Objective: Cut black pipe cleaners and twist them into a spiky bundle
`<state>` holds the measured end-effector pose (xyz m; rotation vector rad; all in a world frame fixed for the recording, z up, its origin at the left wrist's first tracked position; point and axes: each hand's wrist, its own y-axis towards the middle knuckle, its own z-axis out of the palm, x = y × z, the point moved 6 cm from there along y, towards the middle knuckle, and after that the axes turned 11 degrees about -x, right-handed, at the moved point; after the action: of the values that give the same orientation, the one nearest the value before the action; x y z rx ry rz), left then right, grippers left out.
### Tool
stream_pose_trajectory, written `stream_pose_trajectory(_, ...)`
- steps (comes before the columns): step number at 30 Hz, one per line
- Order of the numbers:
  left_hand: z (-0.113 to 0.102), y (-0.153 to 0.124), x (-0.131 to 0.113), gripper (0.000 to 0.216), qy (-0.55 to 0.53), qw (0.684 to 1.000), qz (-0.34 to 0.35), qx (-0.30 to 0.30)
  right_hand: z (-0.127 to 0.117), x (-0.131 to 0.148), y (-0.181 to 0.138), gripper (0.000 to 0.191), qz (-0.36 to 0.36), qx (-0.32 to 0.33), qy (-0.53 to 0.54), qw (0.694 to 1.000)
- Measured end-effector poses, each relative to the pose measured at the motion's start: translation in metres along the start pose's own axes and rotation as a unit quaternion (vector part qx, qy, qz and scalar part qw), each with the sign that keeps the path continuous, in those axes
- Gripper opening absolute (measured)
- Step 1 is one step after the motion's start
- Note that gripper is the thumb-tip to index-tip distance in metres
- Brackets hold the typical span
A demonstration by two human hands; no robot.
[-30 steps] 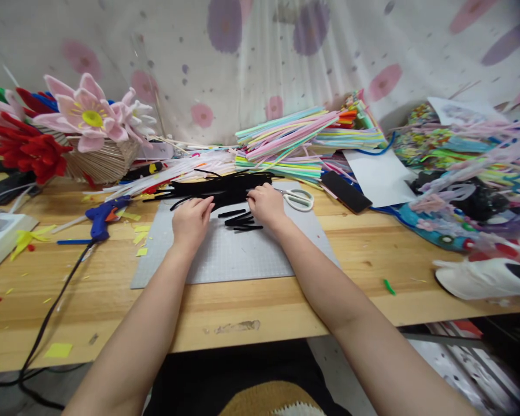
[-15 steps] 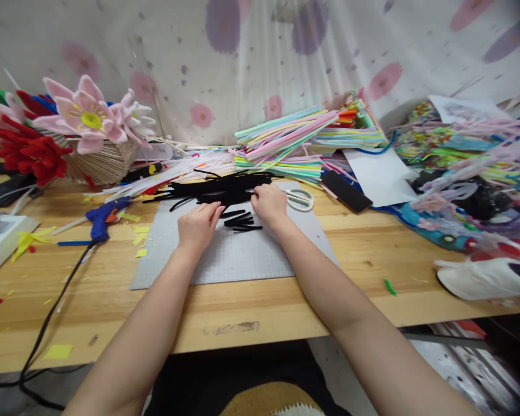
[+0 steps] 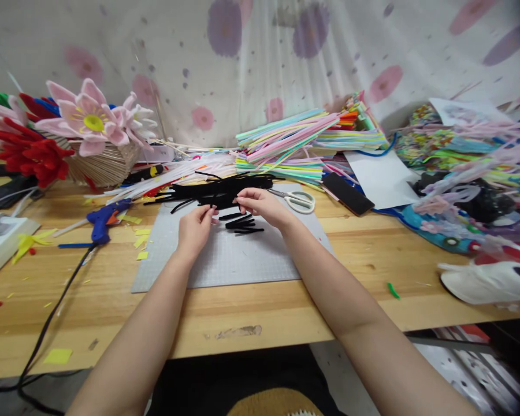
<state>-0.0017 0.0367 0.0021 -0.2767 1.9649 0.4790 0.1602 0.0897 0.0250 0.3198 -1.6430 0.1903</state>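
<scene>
My left hand (image 3: 194,232) is over the left part of the grey cutting mat (image 3: 242,263), its thumb and forefinger pinched together on a black pipe cleaner. Across from it, my right hand (image 3: 266,206) pinches black pipe cleaner too; whether both hold the same piece is hard to tell against the dark pile behind. That pile of long black pipe cleaners (image 3: 225,186) lies across the mat's far edge. Several short black pieces (image 3: 240,222) rest on the mat between my hands. Scissors with pale handles (image 3: 301,201) lie just beyond my right hand.
At left are a blue glue gun (image 3: 101,219) with its cord, yellow scraps (image 3: 141,240), a white power strip (image 3: 4,240) and fuzzy flowers (image 3: 91,121). Behind lie pastel pipe cleaner bundles (image 3: 286,138). A black phone (image 3: 347,192), paper (image 3: 381,179) and white shoe-like item (image 3: 487,281) are right.
My right hand has shifted left and nearer, away from the pile's right end. My left hand has drawn slightly left. The short pieces stay in place.
</scene>
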Motion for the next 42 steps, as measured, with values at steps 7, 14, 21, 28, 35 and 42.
stream_pose_trajectory(7, 0.025, -0.018, 0.005, 0.018, -0.263, 0.93, -0.229, 0.116, 0.011, -0.02, -0.002, 0.029, 0.08, 0.027, 0.088, 0.993)
stream_pose_trajectory(14, 0.033, -0.022, 0.005, 0.012, -0.27, 0.92, -0.235, 0.161, 0.02, -0.03, -0.001, 0.029, 0.08, 0.013, 0.098, 0.992)
stream_pose_trajectory(21, 0.031, -0.021, 0.004, 0.013, -0.263, 0.921, -0.236, 0.166, 0.024, -0.034, -0.003, 0.031, 0.109, -0.021, 0.129, 0.985)
stream_pose_trajectory(28, 0.032, -0.023, 0.006, 0.012, -0.247, 0.919, -0.243, 0.187, 0.025, -0.034, -0.001, 0.031, 0.093, -0.014, 0.127, 0.987)
stream_pose_trajectory(35, 0.031, -0.024, 0.002, 0.007, -0.266, 0.91, -0.25, 0.196, 0.026, -0.033, -0.002, 0.032, 0.111, 0.004, 0.181, 0.977)
stream_pose_trajectory(42, 0.031, -0.032, -0.016, 0.021, -0.406, 0.82, -0.3, 0.269, 0.019, -0.024, -0.003, 0.028, 0.116, 0.052, 0.353, 0.927)
